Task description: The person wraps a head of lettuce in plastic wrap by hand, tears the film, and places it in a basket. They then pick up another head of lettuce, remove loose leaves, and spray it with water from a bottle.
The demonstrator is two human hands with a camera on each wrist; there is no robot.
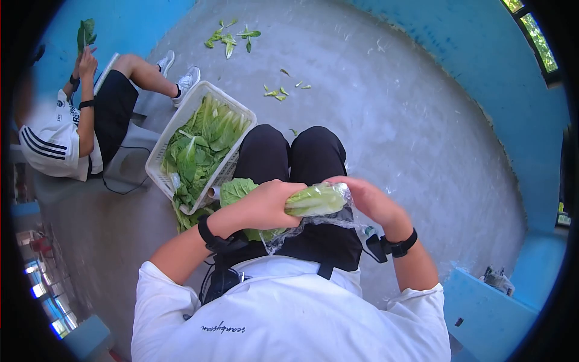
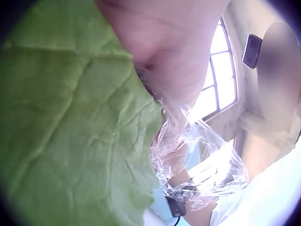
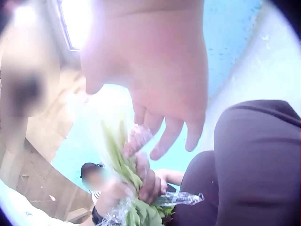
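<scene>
Across the lap, my left hand (image 1: 271,204) grips a head of lettuce (image 1: 318,201), its fingers wrapped round the middle. The pale stem end points right, and the green leaves (image 1: 238,192) spread out left of the hand. Clear plastic film (image 1: 278,241) lies around the lettuce and hangs below it in crumpled folds. My right hand (image 3: 150,70) is at the stem end, its fingers extended and spread, fingertips right at the film. A broad leaf (image 2: 70,127) fills much of the left wrist view and hides most of the left fingers.
A white plastic crate (image 1: 158,175) full of leafy lettuce stands left of my knees, with more leaves (image 1: 187,218) beside it. A roll's end (image 1: 214,192) shows near the crate. Loose leaves (image 1: 229,42) lie on the floor ahead. Another person (image 1: 60,133) sits at left holding greens (image 1: 85,33).
</scene>
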